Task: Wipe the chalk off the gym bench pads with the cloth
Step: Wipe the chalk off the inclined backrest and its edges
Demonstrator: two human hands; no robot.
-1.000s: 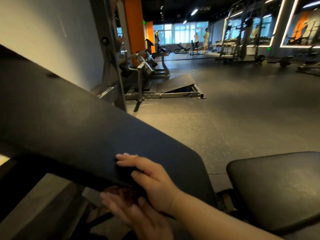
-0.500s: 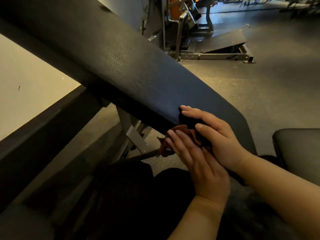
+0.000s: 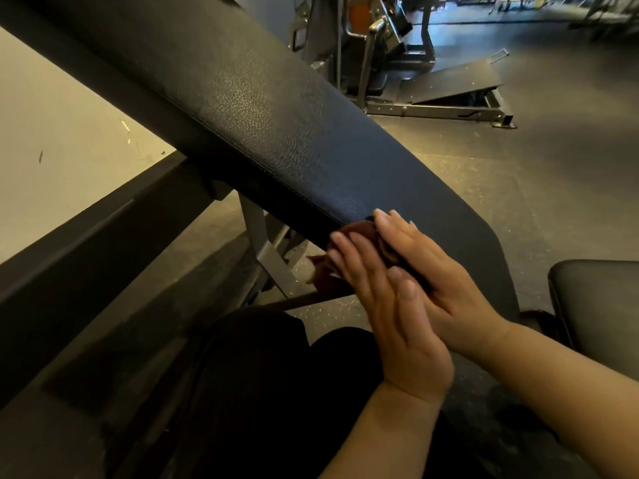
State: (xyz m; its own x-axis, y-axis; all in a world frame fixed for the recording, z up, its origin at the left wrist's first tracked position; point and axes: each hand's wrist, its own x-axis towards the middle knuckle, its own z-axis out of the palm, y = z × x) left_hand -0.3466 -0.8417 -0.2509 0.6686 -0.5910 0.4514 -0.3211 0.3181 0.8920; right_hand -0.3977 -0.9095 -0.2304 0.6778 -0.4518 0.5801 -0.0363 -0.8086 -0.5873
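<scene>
The black inclined back pad (image 3: pixel 294 126) runs diagonally from the upper left down to the lower right. A dark red-brown cloth (image 3: pixel 359 231) is bunched at the pad's lower side edge, with one end hanging below. My left hand (image 3: pixel 390 305) presses it there with straight fingers. My right hand (image 3: pixel 439 271) lies flat on the pad's top just above the cloth, fingers straight; its thumb is hidden behind the left hand. The black seat pad (image 3: pixel 594 305) is at the right edge.
Grey metal bench supports (image 3: pixel 273 264) stand under the pad. A dark rail (image 3: pixel 103 229) and a pale wall (image 3: pixel 69 140) close off the left. Another machine with a sloped footplate (image 3: pixel 453 84) stands on the rubber floor beyond. My dark-trousered legs fill the bottom.
My view has tipped down from the gym hall to the pad's edge. My left hand has come up from under the pad onto the cloth, beside my right hand.
</scene>
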